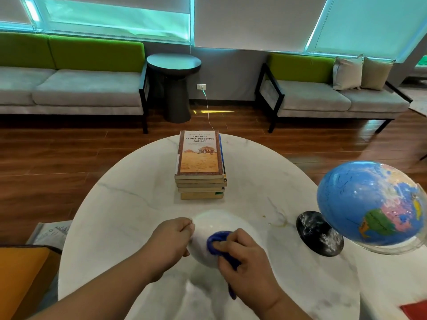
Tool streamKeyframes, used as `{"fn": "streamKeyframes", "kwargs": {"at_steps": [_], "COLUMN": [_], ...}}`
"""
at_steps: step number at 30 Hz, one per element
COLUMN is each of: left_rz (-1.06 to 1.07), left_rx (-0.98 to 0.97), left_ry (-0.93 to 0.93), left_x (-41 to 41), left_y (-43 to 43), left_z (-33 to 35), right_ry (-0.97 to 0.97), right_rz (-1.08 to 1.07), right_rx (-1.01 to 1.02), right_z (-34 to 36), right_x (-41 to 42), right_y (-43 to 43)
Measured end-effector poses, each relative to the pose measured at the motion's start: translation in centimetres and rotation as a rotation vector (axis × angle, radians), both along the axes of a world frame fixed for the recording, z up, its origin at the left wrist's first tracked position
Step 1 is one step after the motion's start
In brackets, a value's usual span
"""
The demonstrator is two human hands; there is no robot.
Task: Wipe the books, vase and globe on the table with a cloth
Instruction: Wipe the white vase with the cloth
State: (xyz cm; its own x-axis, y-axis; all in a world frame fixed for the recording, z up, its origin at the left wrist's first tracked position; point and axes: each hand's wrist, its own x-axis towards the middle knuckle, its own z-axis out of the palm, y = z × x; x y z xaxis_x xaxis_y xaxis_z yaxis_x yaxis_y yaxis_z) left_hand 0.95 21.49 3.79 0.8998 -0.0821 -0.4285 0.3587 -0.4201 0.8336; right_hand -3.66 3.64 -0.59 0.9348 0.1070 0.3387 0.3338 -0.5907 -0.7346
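The vase (209, 224) sits low in the centre of the frame, seen from above as a white, rounded body that nearly blends into the pale table (129, 204). A bunched blue cloth (217, 241) is pressed against its near right side. Your right hand (245, 257) clasps that cloth, fingers curled round it, with a tail of fabric hanging below the hand. Your left hand (171, 241) is curled against the vase's left flank and holds it steady.

The step in hand looks to be the vase wipe. To do it well, let the left hand take the load so the vase cannot rock or slide on the smooth top, and press lightly with the cloth. Work in overlapping passes round the curve, then turn the vase with the left hand to bring the far side to you, since that side is hidden from this view. Gather the loose tail so it does not drag.

Above the vase, mid-frame, the books (199, 158) lie in a squared stack, well apart from your hands. The globe (369, 204) tilts at the right edge on its black base (318, 234), near your right elbow's path, so mind a wide swing. A few small amber marks (275, 221) lie on the table between vase and base.
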Motion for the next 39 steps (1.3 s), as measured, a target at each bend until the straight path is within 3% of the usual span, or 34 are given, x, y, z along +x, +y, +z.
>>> {"fn": "streamKeyframes", "kwargs": {"at_steps": [4, 6, 8, 12, 15, 18, 22, 26, 29, 33, 36, 39], "left_rz": [0.006, 0.0, -0.001, -0.031, -0.06, -0.005, 0.069, 0.019, -0.104, -0.218, -0.222, -0.135], "left_rx": [-0.017, -0.016, -0.009, 0.049, 0.063, -0.008, -0.096, -0.055, 0.071, 0.146, 0.124, 0.01], "left_ry": [0.025, 0.022, 0.005, -0.057, -0.06, 0.029, 0.102, -0.023, -0.194, -0.274, -0.237, -0.083], "left_x": [0.0, 0.0, 0.0, 0.0, 0.1, 0.2, 0.2, 0.4, 0.3, 0.1, 0.0, -0.2], "left_y": [0.6, 0.5, 0.3, -0.1, 0.0, 0.6, 1.5, 1.2, 1.1, 1.4, 1.1, 1.3], "left_z": [-0.7, -0.8, -0.7, -0.2, -0.2, -0.7, -1.7, -1.4, -1.2, -1.4, -1.6, -1.9], "right_ry": [0.24, 0.373, 0.407, 0.238, 0.22, 0.272, 0.5, 0.666, 0.695, 0.612, 0.564, 0.567], "right_rz": [-0.321, -0.433, -0.445, -0.229, -0.14, -0.263, -0.546, -0.695, -0.683, -0.556, -0.434, -0.384], "right_rx": [0.363, 0.45, 0.383, 0.072, 0.05, 0.277, 0.599, 0.737, 0.819, 0.824, 0.755, 0.657], "right_z": [-0.9, -0.7, 0.1, 2.1, 2.2, 1.1, -1.0, -2.1, -1.8, -0.3, 0.5, 0.2], "right_x": [0.5, 1.1, 1.6, 1.6, 0.7, -0.1, 0.1, 0.5, 0.7, 0.9, 0.9, 0.6], "right_y": [-2.4, -3.2, -2.7, 0.3, 1.8, 1.5, -1.2, -4.2, -4.7, -2.9, -1.8, -1.7]}}
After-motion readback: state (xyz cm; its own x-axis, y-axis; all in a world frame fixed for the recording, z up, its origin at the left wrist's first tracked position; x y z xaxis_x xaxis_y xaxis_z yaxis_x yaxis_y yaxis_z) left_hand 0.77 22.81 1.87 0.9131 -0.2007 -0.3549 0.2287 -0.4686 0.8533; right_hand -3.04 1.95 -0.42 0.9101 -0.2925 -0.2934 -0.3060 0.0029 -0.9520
